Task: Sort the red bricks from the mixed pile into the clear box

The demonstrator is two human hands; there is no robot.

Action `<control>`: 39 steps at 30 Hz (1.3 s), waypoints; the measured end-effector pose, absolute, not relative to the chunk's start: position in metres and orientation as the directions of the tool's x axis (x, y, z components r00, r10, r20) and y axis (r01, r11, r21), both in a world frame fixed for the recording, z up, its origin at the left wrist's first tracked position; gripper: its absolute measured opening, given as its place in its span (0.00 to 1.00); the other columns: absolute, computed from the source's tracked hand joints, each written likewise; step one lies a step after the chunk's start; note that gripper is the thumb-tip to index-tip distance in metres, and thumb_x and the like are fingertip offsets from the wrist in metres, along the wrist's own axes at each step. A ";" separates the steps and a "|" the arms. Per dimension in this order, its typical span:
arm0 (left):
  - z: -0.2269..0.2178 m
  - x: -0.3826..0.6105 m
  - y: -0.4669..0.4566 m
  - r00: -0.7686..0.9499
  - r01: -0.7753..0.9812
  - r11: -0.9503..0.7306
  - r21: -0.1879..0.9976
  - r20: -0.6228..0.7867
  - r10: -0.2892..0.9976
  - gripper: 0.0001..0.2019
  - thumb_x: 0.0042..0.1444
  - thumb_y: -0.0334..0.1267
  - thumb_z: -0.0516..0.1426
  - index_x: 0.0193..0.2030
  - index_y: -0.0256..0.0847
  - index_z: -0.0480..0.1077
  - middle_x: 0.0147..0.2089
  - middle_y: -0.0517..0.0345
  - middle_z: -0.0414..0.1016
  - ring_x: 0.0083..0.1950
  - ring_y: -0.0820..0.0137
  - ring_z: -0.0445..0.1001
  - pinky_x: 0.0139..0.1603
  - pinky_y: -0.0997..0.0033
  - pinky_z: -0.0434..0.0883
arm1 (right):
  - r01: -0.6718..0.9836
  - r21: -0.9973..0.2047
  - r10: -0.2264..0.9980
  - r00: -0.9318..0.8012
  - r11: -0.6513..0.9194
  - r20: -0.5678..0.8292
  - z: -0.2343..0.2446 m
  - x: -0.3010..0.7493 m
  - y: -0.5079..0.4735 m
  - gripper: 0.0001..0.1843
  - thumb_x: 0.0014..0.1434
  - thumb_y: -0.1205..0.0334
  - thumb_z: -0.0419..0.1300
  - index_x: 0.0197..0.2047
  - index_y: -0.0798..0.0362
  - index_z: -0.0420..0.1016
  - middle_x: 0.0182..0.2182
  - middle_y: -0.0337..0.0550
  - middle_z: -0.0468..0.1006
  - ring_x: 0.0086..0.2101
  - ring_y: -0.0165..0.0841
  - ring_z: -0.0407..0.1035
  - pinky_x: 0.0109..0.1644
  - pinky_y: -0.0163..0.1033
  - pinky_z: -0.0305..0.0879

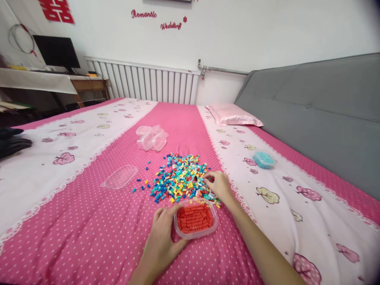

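A heap of small coloured bricks point(179, 180) lies on the pink dotted bedspread point(89, 229). Just in front of the heap stands a clear plastic tub full of red bricks point(195, 218). My left hand point(162, 239) curls around the tub's left side, thumb and fingers against its wall. My right hand point(218, 185) rests on the right edge of the heap, its fingertips pinched together among the bricks; what they hold is too small to make out.
A flat clear lid point(120, 177) lies left of the heap. Empty clear tubs point(152, 138) sit behind it. A tub of light-blue bricks point(263, 159) stands at the right. A pink pillow point(233, 114) and grey headboard point(320, 114) are beyond. A dark object point(12, 142) lies far left.
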State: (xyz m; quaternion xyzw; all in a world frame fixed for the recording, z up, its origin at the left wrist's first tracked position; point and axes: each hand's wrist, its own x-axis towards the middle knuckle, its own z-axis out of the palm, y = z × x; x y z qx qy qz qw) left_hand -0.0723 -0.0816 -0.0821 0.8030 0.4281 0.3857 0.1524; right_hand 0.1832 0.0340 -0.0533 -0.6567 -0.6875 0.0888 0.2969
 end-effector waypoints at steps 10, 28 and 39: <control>-0.082 -0.073 -0.083 0.354 0.574 -0.571 0.587 0.452 0.819 0.35 0.55 0.31 0.65 0.68 0.49 0.58 0.60 0.51 0.77 0.56 0.54 0.75 0.61 0.50 0.69 | 0.608 -0.766 0.960 0.025 0.208 0.280 -0.049 0.197 0.023 0.16 0.59 0.64 0.55 0.40 0.53 0.85 0.39 0.48 0.87 0.40 0.38 0.80 0.48 0.43 0.72; -0.080 -0.070 -0.084 0.373 0.560 -0.601 0.570 0.474 0.797 0.37 0.56 0.31 0.65 0.69 0.50 0.54 0.61 0.52 0.75 0.58 0.55 0.74 0.62 0.52 0.64 | 0.605 -0.730 0.947 -0.153 0.316 0.283 -0.003 0.162 -0.067 0.11 0.62 0.70 0.60 0.39 0.47 0.84 0.41 0.42 0.85 0.43 0.38 0.78 0.52 0.44 0.70; -0.079 -0.069 -0.083 0.372 0.554 -0.615 0.561 0.494 0.786 0.36 0.57 0.33 0.65 0.69 0.49 0.55 0.61 0.51 0.75 0.59 0.55 0.74 0.64 0.49 0.63 | 0.907 -0.358 0.960 -0.140 0.223 0.244 -0.007 0.127 -0.081 0.11 0.64 0.74 0.63 0.38 0.49 0.84 0.39 0.43 0.85 0.41 0.41 0.74 0.50 0.47 0.62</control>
